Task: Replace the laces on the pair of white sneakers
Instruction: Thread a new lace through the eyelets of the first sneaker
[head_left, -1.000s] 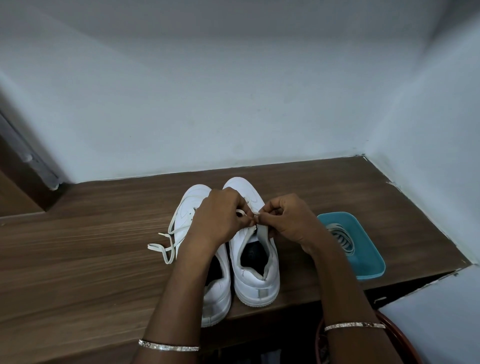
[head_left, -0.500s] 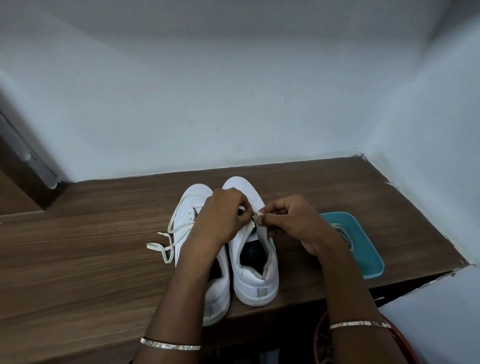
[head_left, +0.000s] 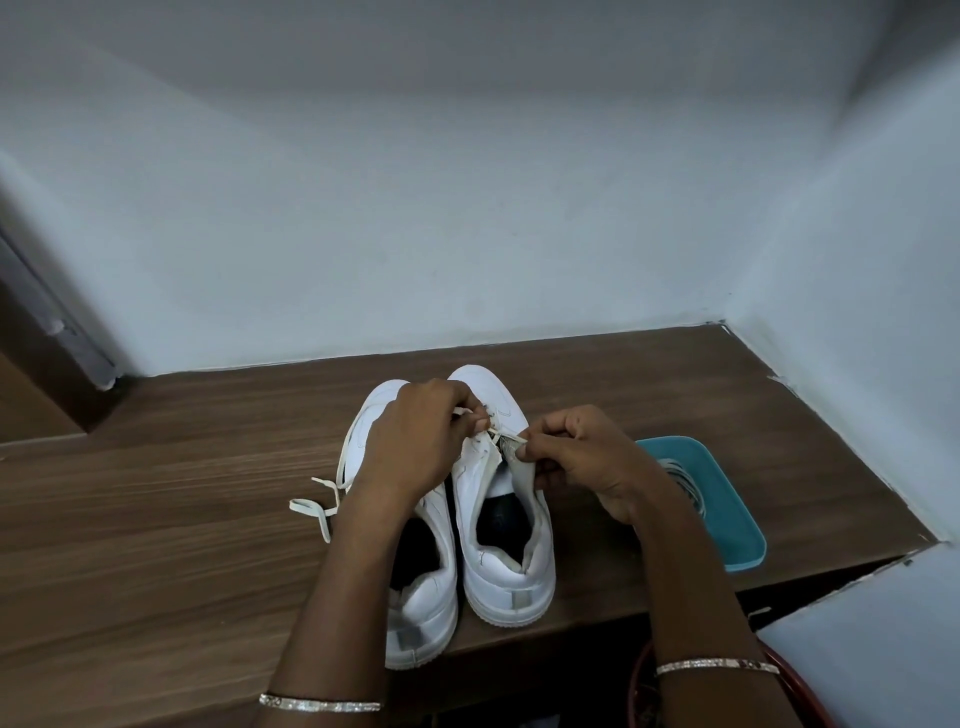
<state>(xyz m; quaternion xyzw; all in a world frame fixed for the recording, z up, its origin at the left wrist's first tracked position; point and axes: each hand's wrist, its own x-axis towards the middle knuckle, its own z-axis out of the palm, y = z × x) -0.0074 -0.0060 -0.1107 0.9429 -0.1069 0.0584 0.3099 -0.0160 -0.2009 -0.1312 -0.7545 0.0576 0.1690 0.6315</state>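
**Now both hands on the right sneaker's lace**

Right now your two white sneakers stand side by side on the wooden worktop (head_left: 156, 545), toes pointing away from you and heels near its front edge. Your left hand (head_left: 415, 441) reaches across the left sneaker (head_left: 426, 608), fingers curled, and pinches the lace (head_left: 493, 430) over the eyelets of the right sneaker (head_left: 511, 577). Your right hand (head_left: 576, 462) is curled too, with thumb and forefinger pinching the same lace at the top of the tongue; how much of the tongue itself it grips, you cannot tell from here. The two hands nearly meet over that shoe.

A trailing lace (head_left: 311, 506) runs out of the left sneaker and lies on the worktop to its left. A teal tray (head_left: 727, 519) sits to the right of the shoes, near your right wrist, with coiled laces (head_left: 680, 478) in it. You wear a thin bracelet (head_left: 319, 705) on your left wrist and another on your right.
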